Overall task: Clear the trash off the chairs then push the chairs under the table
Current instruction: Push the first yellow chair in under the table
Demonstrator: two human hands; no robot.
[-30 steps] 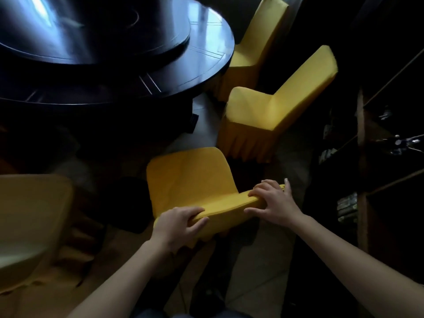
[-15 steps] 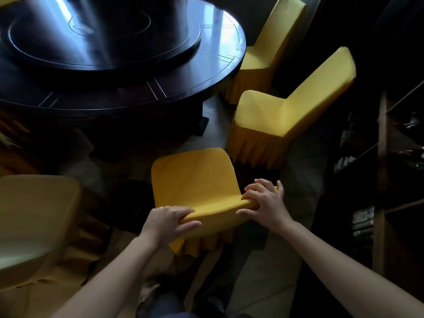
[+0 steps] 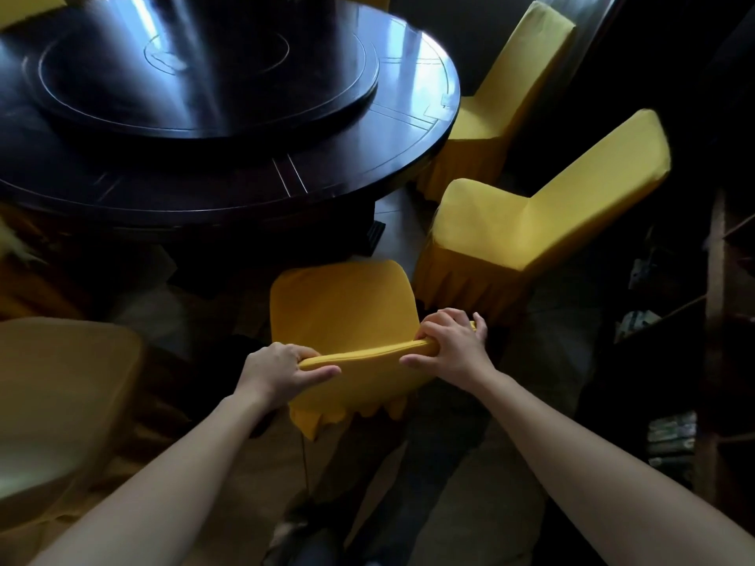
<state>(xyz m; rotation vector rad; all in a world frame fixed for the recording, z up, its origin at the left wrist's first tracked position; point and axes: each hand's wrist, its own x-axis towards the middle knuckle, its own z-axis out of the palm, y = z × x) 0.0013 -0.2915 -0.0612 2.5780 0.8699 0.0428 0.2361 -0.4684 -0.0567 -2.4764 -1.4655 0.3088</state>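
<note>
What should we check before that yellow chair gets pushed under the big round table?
1. Grip: the left hand and right hand both hold the top of the chair back: ok.
2. No trash on the seat: ok.
3. The seat points toward the table: ok.
4. The floor between the chair and the table is free of clutter: cannot tell, too dark.
5. Room beside the neighbour chair on the right: cannot tell, they look very close.
</note>
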